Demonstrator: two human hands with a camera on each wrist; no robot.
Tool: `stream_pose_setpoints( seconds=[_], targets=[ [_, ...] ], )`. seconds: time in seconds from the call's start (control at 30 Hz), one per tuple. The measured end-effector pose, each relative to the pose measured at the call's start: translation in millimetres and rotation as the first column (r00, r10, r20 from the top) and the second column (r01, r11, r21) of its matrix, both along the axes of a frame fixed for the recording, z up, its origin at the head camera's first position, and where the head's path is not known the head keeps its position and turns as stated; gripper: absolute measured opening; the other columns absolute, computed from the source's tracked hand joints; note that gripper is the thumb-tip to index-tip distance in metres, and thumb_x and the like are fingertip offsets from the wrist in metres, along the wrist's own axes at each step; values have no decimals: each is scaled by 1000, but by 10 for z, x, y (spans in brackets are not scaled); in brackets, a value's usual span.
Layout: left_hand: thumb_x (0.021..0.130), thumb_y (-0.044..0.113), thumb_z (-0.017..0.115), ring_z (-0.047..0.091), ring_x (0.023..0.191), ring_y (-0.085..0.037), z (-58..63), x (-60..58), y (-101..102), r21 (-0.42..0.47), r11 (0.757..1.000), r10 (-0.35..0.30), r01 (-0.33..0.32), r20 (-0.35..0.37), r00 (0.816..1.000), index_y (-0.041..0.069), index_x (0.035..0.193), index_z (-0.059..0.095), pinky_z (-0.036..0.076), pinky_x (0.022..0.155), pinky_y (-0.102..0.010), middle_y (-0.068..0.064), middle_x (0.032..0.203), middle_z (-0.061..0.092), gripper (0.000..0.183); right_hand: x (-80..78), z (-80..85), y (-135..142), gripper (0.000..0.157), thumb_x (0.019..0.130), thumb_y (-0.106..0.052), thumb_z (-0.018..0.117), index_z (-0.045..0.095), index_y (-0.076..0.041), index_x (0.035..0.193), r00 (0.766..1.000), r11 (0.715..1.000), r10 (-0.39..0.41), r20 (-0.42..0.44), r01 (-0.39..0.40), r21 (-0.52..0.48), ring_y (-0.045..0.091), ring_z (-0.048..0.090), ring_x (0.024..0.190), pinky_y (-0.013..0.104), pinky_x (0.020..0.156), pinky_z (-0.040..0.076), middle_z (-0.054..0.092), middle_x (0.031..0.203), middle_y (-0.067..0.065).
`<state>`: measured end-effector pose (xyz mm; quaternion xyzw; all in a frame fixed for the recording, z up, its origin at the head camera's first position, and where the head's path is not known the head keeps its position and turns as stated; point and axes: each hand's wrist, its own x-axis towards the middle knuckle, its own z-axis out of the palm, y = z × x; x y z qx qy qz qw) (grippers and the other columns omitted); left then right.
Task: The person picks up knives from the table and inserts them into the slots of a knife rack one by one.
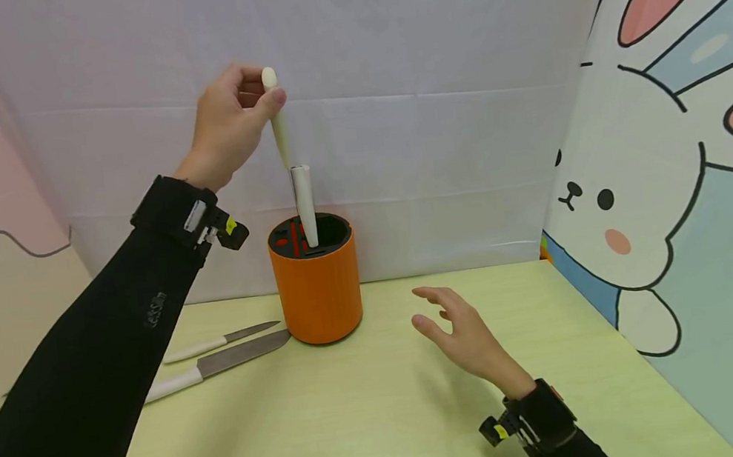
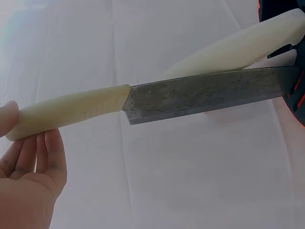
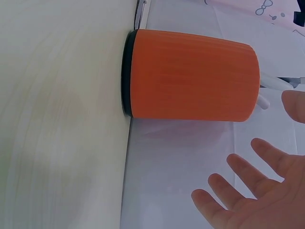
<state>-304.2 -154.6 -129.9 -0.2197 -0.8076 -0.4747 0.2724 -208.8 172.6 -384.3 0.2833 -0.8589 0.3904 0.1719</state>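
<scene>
Above an orange round knife block, my left hand pinches the cream handle of a knife between thumb and fingers. Its broad grey blade runs down to the black slotted top in the left wrist view. Another white knife handle sticks up out of the block, right beside that blade. To the right of the block, my right hand hovers over the table with its fingers apart and holds nothing.
Two white-handled knives, a smaller one and a larger one, lie on the table left of the block, blades towards it. A white sheet hangs behind. A rabbit-patterned cloth borders the table's right side.
</scene>
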Motion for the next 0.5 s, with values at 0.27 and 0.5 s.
stream_pose_setpoints(
  seconds=[0.27,0.5],
  targets=[
    [94,35,61,49,105,-15,-46,-26,-9,-6,1000,14,-14,8,1000,17,125,52,44,84,-31,-1,115,53,36,14,37,-13,43,97,-33,59,49,-17,135,1000,1000,-2,15,2,0,27,46,121,54,91,46,50,133,3],
    [94,35,61,48,106,-15,-51,-29,-4,-2,1000,20,-20,10,1000,17,126,52,44,86,-31,-1,116,53,37,23,47,-22,44,97,-32,59,50,-12,135,1000,1000,-5,19,5,-1,26,46,121,54,92,45,50,133,4]
  ],
)
